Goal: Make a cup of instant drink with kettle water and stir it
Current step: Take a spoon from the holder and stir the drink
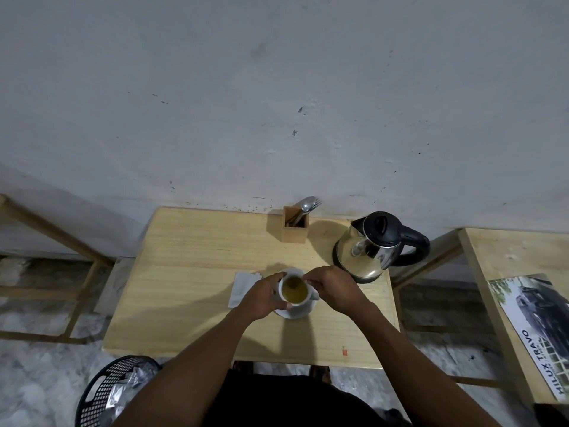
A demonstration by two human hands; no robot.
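A white cup [295, 291] of yellow-green drink stands on a white saucer [300, 312] in the middle of the wooden table [191, 272]. My left hand [261, 298] wraps around the cup's left side. My right hand [334, 289] is at the cup's right rim, fingers pinched on a thin thing that looks like a spoon. Its dark end [294, 283] sits in the drink, and the handle is hidden by my fingers. The steel kettle [374, 246] with a black lid and handle stands at the back right, lid shut.
A white paper sachet [243, 288] lies just left of the saucer. A wooden holder [294, 226] with cutlery stands at the back edge by the wall. A black basket [110, 392] sits on the floor at the lower left. A second table [508, 257] with a printed poster stands to the right.
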